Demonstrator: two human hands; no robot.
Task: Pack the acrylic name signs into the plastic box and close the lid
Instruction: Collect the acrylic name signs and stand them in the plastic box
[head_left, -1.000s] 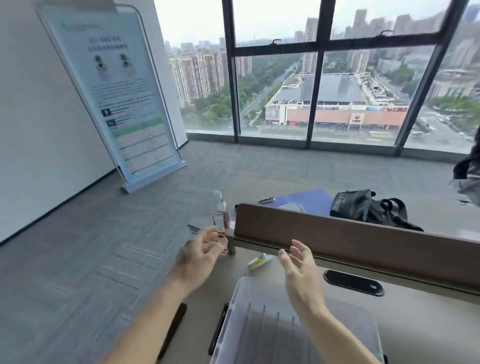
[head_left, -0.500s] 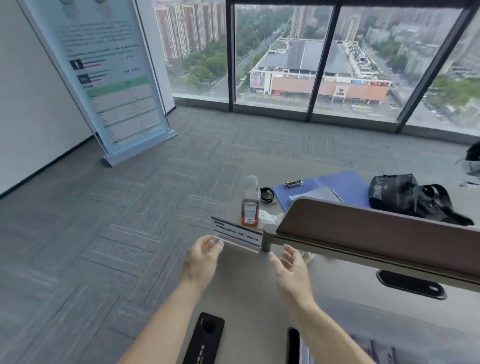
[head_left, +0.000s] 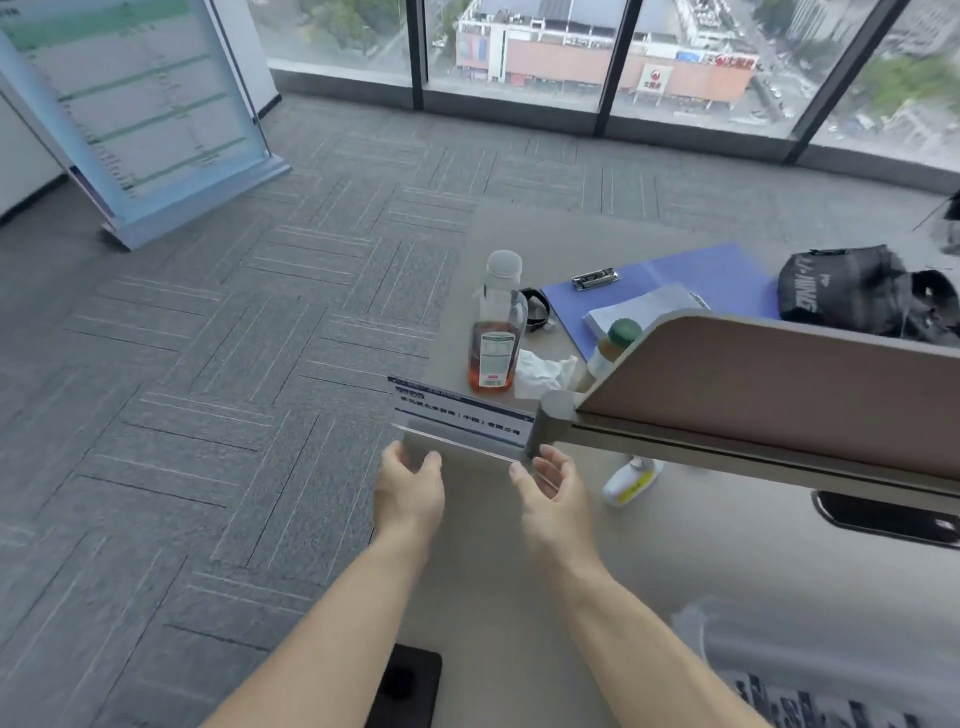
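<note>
A clear acrylic name sign (head_left: 462, 418) with a blue and white printed card stands at the left end of the grey desk (head_left: 493, 597), against the end of the brown divider (head_left: 779, 384). My left hand (head_left: 408, 486) reaches its near left corner, fingers apart, touching or almost touching the clear base. My right hand (head_left: 553, 491) is just short of the sign's right end, fingers spread and empty. A corner of the translucent plastic box (head_left: 810, 670) shows at the lower right, blurred.
Behind the sign stand a bottle of orange liquid (head_left: 496, 332), crumpled tissue (head_left: 543, 371) and a green-capped bottle (head_left: 613, 345). A small white bottle (head_left: 631, 478) lies right of my hand. A blue clipboard (head_left: 691, 270), black bag (head_left: 862, 291) and black phone (head_left: 410, 686) lie around.
The view has tilted down and moved forward. Both hands have reached out from above the box to the two ends of the name sign; the box has slipped to the frame's lower right.
</note>
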